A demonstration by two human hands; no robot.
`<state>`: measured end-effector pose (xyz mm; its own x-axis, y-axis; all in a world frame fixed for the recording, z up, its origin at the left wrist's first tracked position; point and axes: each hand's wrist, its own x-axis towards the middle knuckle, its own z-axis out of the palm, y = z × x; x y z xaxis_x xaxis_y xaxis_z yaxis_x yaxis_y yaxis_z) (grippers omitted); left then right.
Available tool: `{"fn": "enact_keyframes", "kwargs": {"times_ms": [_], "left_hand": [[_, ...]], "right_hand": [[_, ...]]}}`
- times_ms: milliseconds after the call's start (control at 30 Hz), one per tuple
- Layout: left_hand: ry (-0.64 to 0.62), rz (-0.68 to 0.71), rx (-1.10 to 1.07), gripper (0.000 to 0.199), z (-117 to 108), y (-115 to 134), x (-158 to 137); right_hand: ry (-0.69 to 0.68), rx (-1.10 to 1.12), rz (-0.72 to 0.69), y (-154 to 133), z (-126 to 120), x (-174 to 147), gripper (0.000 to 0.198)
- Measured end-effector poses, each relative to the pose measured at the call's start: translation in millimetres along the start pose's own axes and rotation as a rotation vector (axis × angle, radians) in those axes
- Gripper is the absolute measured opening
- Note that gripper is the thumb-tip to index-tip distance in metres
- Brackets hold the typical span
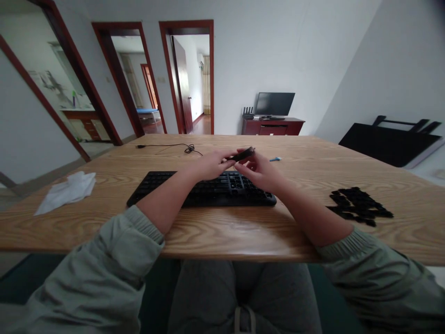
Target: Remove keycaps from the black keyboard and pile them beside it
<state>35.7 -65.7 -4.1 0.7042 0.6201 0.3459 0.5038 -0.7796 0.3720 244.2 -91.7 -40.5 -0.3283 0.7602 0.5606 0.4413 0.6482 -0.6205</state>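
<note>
A black keyboard (208,199) lies on the wooden table in front of me; bare spots show among the keys toward its right side. Above it, my left hand (213,164) is closed around a slim dark object (244,154) with a small light tip; its exact kind is not clear. My right hand (259,171) has its fingers curled at the far end of that object, apparently touching it. Loose black keycaps (361,206) lie in a pile on the table to the right. A small blue and white brush-like item (276,159) rests beyond my right hand.
White tissue (67,190) lies at the table's left. The keyboard's cable (167,145) stretches over the far left of the wooden table (222,232). A black flat piece of furniture (375,144) stands beyond the right edge; a cabinet with a monitor (274,104) is by the wall.
</note>
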Motion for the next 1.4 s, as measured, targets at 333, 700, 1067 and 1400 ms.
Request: {"fn": "enact_keyframes", "kwargs": {"times_ms": [333, 700, 1067, 1400], "left_hand": [[0.117, -0.095, 0.034, 0.029, 28.0, -6.3, -9.3], [0.170, -0.072, -0.040, 0.029, 32.1, -10.3, -4.9], [0.075, -0.179, 0.113, 0.018, 27.7, -19.4, -8.2], [0.005, -0.100, 0.296, 0.020, 35.7, -30.0, -5.2]], "right_hand": [[0.218, -0.097, 0.028, 4.5, 11.8, 0.8, 0.037], [0.158, -0.158, 0.079, 9.1, 19.7, 8.2, 0.046], [0.259, -0.295, 0.105, 5.2, 24.7, 12.8, 0.043], [0.209, -0.276, 0.155, 8.7, 17.2, 6.6, 0.041]]}}
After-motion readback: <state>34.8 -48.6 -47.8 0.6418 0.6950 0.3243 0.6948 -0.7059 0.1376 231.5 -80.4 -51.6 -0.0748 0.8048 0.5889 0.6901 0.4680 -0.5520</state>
